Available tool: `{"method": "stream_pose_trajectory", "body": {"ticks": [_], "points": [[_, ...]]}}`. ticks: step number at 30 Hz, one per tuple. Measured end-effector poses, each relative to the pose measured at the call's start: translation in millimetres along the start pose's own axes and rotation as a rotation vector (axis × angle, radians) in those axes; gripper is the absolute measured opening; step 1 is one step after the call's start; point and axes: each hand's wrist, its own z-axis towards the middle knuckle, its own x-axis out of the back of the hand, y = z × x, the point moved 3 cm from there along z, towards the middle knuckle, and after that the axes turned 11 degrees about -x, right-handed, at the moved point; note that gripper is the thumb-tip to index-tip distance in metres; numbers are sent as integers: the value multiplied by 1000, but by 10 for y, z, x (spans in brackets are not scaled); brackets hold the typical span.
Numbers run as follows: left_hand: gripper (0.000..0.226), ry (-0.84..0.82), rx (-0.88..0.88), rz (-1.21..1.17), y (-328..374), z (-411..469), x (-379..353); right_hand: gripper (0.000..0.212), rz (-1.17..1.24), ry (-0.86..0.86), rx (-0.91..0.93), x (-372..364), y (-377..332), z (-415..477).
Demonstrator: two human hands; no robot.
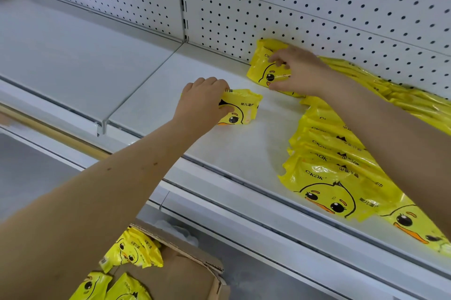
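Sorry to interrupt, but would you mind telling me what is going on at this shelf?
A person is stocking yellow duck-print wipes packets on a white shelf. The left hand grips one packet near the middle of the shelf, while the right hand grips another packet by the pegboard back. Rows of the same packets lie overlapping to the right, and spare packets wait in an open cardboard box below.

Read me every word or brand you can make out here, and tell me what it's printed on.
"ckak": front pack on the shelf.
"婴儿湿", next character cut off: left pack, gripped by left hand.
"ck", rest covered: rear pack, pinched by right hand.
Boxed packs: print too blurred.
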Motion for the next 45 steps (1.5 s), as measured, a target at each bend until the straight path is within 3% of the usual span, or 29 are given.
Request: {"method": "stream_pose_trajectory", "body": {"ticks": [4,8,13,17,21,26,33,39,45], "points": [[34,-12,15,-45,12,14,45,46,174,-281,92,-184,-290,-242],[31,-22,-25,-42,28,-32,77,41,177,-375,86,-321,-406,-323],[47,-52,-51,99,-86,-135,143,28,200,-282,30,-335,-376,-320],[44,20,91,-59,-167,-200,186,40,208,-220,54,-389,-506,-297],[40,15,84,-78,-88,-89,162,41,138,-100,40,-458,-581,-235],[59,45,28,-75,12,17,107,44,55,-26,-101,-349,-184,-115],[53,49,-28,-121,136,83,30,49,-67,154,-363,-126,356,111],[48,48,-65,-142,174,97,31,46,-457,252,-271,-232,233,139],[47,23,-54,-138,142,-18,14,51,-480,224,-312,-195,289,112]]}}
